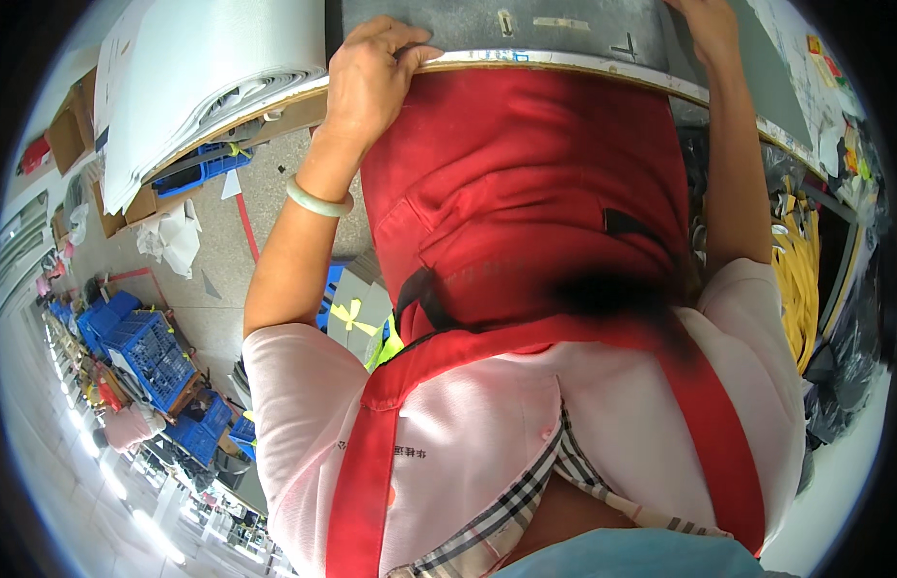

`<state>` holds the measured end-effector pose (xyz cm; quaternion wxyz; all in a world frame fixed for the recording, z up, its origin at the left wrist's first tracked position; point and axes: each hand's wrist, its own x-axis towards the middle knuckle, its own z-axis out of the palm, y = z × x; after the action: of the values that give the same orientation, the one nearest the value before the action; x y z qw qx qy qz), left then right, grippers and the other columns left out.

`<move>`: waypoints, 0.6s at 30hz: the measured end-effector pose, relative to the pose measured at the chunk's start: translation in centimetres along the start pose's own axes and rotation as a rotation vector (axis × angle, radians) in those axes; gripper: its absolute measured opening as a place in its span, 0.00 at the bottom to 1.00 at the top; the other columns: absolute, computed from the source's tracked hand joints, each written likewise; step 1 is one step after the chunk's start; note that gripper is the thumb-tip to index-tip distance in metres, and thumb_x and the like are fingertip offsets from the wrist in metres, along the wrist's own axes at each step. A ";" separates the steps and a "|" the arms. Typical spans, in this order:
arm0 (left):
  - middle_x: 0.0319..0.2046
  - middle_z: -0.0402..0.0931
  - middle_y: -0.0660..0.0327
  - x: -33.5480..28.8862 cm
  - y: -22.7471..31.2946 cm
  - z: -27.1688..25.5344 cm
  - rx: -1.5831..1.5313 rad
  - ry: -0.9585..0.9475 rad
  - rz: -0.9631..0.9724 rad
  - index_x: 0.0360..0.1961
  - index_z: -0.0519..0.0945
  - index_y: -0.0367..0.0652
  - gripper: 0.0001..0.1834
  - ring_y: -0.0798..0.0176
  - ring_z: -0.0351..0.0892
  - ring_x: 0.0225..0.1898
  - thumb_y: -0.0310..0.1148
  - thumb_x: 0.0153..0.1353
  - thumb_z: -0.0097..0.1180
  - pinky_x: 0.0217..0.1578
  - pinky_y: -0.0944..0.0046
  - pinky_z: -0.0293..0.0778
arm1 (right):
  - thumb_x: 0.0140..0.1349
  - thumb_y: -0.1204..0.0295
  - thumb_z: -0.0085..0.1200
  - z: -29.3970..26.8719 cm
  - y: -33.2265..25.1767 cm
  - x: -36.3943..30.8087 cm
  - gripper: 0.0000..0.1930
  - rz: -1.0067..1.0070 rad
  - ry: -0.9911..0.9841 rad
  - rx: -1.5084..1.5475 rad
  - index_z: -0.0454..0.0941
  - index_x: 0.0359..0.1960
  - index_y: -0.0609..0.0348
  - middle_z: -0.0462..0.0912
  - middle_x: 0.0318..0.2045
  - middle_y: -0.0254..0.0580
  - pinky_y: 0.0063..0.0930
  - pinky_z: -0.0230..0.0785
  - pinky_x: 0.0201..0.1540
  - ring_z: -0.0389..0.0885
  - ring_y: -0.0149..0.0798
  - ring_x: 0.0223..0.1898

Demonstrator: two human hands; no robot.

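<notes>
A dark grey flat sheet (574, 34) with small marks lies on the worktable (564, 65) at the top of the view. My left hand (371, 77) is at its near left corner, with a pale bangle on the wrist. Its fingers are bent and close to the thumb at the table edge; whatever may be pinched between them is too small to make out. At the right side of the sheet rests my right hand (711, 29). Its fingers run to the top rim of the picture and are mostly cut off.
Left of the sheet lies a thick roll of white material (217, 77). A grey-green panel (771, 77) is on the right. Yellow straps (797, 279) hang below the table's right side. Blue crates (150, 356) and a cardboard box (73, 120) stand to the left.
</notes>
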<state>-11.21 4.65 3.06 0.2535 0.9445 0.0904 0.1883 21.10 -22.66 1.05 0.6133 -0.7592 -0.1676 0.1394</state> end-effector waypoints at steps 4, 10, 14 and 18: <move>0.36 0.84 0.59 0.2 0.1 0.3 0.001 0.012 0.013 0.37 0.88 0.42 0.09 0.49 0.82 0.42 0.34 0.57 0.69 0.44 0.54 0.78 | 0.66 0.71 0.62 0.1 0.0 -0.2 0.06 -0.018 0.047 -0.048 0.82 0.35 0.62 0.83 0.30 0.33 0.22 0.72 0.40 0.79 0.27 0.33; 0.37 0.84 0.56 -0.2 -0.2 0.2 0.074 0.070 0.114 0.38 0.89 0.42 0.10 0.49 0.82 0.42 0.34 0.57 0.70 0.45 0.55 0.78 | 0.63 0.67 0.64 1.5 -0.3 -2.2 0.11 -0.185 0.144 -0.357 0.83 0.34 0.64 0.85 0.27 0.37 0.27 0.71 0.37 0.80 0.30 0.31; 0.39 0.84 0.56 -0.4 -0.2 0.1 0.061 0.038 0.084 0.39 0.88 0.41 0.10 0.50 0.82 0.43 0.33 0.57 0.70 0.45 0.55 0.78 | 0.62 0.66 0.64 1.9 -1.2 -3.3 0.11 -0.209 0.151 -0.428 0.83 0.33 0.63 0.85 0.25 0.40 0.29 0.71 0.35 0.81 0.32 0.29; 0.41 0.84 0.57 -0.2 -0.1 0.2 0.084 0.037 0.103 0.39 0.88 0.41 0.11 0.51 0.82 0.43 0.34 0.58 0.70 0.45 0.56 0.79 | 0.62 0.66 0.64 1.6 -1.1 -3.6 0.11 -0.190 0.151 -0.426 0.83 0.33 0.63 0.85 0.25 0.40 0.30 0.71 0.36 0.81 0.32 0.29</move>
<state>-11.35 4.60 2.74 0.2017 0.9541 0.0542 0.2148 17.11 -22.59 1.78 0.4604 -0.8605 -0.2174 -0.0147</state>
